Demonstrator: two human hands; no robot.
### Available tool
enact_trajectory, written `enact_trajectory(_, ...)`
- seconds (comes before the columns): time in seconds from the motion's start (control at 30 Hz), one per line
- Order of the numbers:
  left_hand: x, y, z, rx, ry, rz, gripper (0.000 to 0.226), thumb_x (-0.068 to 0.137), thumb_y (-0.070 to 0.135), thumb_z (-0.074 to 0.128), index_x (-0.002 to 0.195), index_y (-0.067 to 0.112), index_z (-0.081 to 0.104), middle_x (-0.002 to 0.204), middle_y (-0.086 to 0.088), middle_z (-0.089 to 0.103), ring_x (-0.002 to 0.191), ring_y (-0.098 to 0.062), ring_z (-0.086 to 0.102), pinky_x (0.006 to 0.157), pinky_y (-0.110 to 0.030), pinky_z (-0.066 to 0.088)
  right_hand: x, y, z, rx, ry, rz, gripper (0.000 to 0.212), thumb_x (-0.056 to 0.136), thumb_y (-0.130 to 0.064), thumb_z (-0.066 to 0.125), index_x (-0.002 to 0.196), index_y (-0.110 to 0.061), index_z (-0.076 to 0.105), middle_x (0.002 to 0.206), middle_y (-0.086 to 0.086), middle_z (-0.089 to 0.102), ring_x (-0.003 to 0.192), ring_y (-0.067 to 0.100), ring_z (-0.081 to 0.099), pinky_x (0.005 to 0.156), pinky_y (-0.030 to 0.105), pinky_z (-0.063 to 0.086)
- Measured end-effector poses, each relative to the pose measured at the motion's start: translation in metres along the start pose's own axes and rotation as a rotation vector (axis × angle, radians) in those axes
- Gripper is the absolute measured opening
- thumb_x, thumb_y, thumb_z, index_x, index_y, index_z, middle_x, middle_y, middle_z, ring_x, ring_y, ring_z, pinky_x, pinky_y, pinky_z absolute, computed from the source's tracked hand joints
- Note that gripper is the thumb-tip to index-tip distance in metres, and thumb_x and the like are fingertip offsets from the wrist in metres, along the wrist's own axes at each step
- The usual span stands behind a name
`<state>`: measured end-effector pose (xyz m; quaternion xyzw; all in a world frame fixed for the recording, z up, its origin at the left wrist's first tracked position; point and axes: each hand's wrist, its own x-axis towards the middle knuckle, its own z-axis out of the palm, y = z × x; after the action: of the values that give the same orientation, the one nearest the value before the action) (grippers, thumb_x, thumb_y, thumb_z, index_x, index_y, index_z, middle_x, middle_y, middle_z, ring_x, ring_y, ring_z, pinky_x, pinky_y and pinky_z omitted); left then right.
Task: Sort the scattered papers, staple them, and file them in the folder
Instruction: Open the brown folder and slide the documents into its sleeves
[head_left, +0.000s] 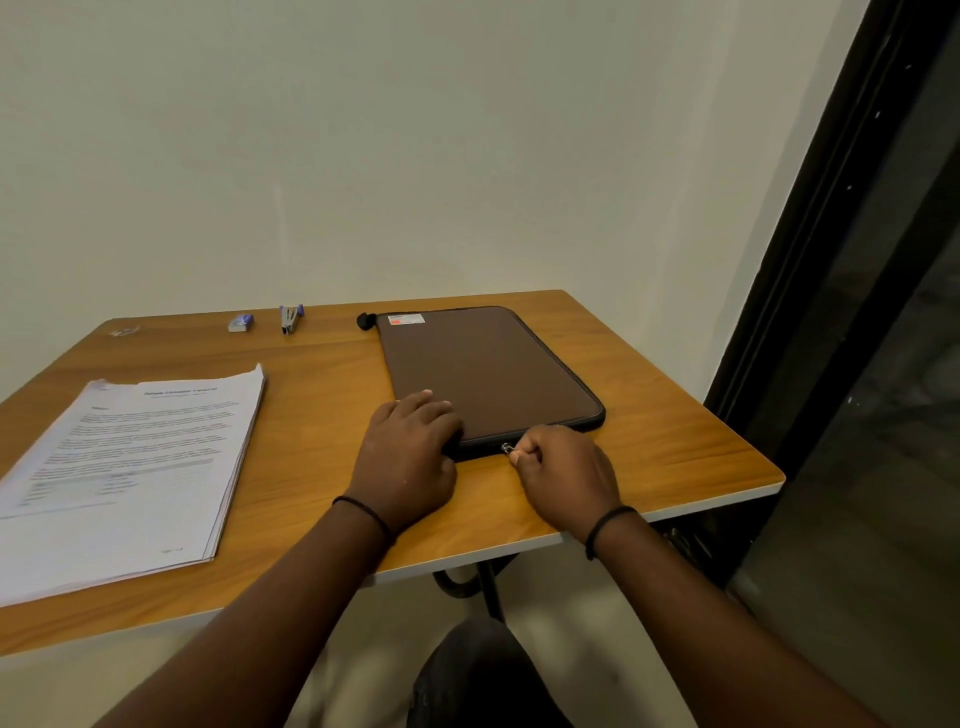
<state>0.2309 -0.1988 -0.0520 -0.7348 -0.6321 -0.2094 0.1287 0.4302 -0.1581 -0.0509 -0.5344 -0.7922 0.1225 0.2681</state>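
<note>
From above the desk, the brown zip folder (491, 374) lies flat at the table's (322, 415) right side. The left hand (410, 457) presses its near corner with fingers laid flat, while the right hand (563, 470) pinches the zipper pull (506, 448) between curled fingers. The papers (135, 467) sit stacked well to the left, the stapler (291, 318) far behind. Best to keep that corner pinned and draw the pull steadily along the edge.
</note>
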Motion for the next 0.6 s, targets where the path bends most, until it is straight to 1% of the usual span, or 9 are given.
enact_trajectory(0.07,0.001,0.001,0.000,0.003,0.002,0.047,0.037,0.077,0.020,0.072,0.115,0.021,0.071,0.127,-0.004,0.067,0.125,-0.028,0.058,0.099,-0.047,0.046,-0.001,-0.006,0.002,0.045,-0.020,-0.028,0.019,0.094,-0.032,0.061,0.078,-0.024,0.067,0.076,-0.011,0.064,0.071,0.005,0.058,0.058,0.025,0.042)
enact_trajectory(0.17,0.003,0.005,0.000,0.034,-0.023,0.090,0.039,0.085,0.018,0.073,0.123,0.016,0.068,0.125,-0.008,0.068,0.117,-0.028,0.064,0.095,-0.043,0.052,-0.002,-0.011,0.002,0.067,-0.035,-0.042,0.019,0.095,-0.029,0.059,0.077,-0.028,0.066,0.074,-0.015,0.060,0.070,0.002,0.057,0.058,0.024,0.042)
enact_trajectory(0.27,0.002,0.006,0.002,0.090,-0.074,0.094,0.045,0.090,0.021,0.071,0.133,0.014,0.061,0.132,-0.008,0.064,0.122,-0.028,0.061,0.102,-0.042,0.049,-0.002,0.004,-0.005,-0.003,0.020,0.004,0.024,0.095,-0.023,0.056,0.073,-0.028,0.063,0.077,-0.014,0.061,0.070,0.004,0.055,0.055,0.023,0.038)
enact_trajectory(0.33,0.000,-0.001,0.001,0.089,-0.058,0.087,0.046,0.088,0.022,0.074,0.132,0.016,0.062,0.132,-0.007,0.065,0.121,-0.027,0.062,0.101,-0.041,0.049,0.001,0.026,-0.018,-0.050,0.067,0.111,0.026,0.096,-0.023,0.055,0.072,-0.026,0.064,0.081,-0.011,0.065,0.075,0.010,0.060,0.059,0.025,0.044)
enact_trajectory(0.4,-0.002,-0.007,-0.006,0.084,-0.046,0.078,0.045,0.082,0.020,0.080,0.125,0.017,0.066,0.124,-0.006,0.069,0.113,-0.027,0.067,0.093,-0.041,0.054,0.004,0.046,-0.032,-0.053,0.108,0.207,0.024,0.096,-0.029,0.058,0.072,-0.026,0.064,0.080,-0.011,0.065,0.075,0.013,0.060,0.062,0.027,0.047)
enact_trajectory(0.47,-0.005,-0.011,-0.010,0.102,-0.024,0.104,0.038,0.078,0.018,0.083,0.114,0.018,0.070,0.112,-0.005,0.073,0.099,-0.026,0.071,0.079,-0.038,0.059,0.006,0.054,-0.036,0.010,0.113,0.193,0.023,0.094,-0.031,0.062,0.072,-0.026,0.066,0.079,-0.012,0.066,0.075,0.011,0.060,0.062,0.027,0.047)
enact_trajectory(0.5,-0.006,-0.012,-0.011,0.099,-0.012,0.121,0.032,0.079,0.017,0.081,0.109,0.018,0.070,0.106,-0.005,0.073,0.093,-0.026,0.071,0.072,-0.037,0.059,0.005,0.053,-0.034,0.047,0.098,0.162,0.022,0.094,-0.030,0.063,0.072,-0.025,0.066,0.079,-0.013,0.066,0.075,0.010,0.060,0.063,0.027,0.047)
enact_trajectory(0.53,-0.006,-0.012,-0.011,0.085,-0.007,0.125,0.027,0.082,0.017,0.077,0.108,0.018,0.070,0.104,-0.004,0.072,0.090,-0.025,0.070,0.070,-0.036,0.057,0.002,0.051,-0.032,0.085,0.078,0.128,0.021,0.093,-0.029,0.065,0.073,-0.024,0.068,0.078,-0.014,0.066,0.075,0.007,0.060,0.064,0.027,0.048)
enact_trajectory(0.6,-0.005,-0.013,-0.010,0.049,-0.007,0.100,0.031,0.087,0.023,0.071,0.117,0.020,0.067,0.113,-0.004,0.069,0.099,-0.025,0.067,0.078,-0.037,0.054,-0.005,0.051,-0.027,0.171,0.042,0.077,0.017,0.091,-0.027,0.067,0.076,-0.021,0.071,0.077,-0.016,0.066,0.075,0.003,0.060,0.067,0.028,0.051)
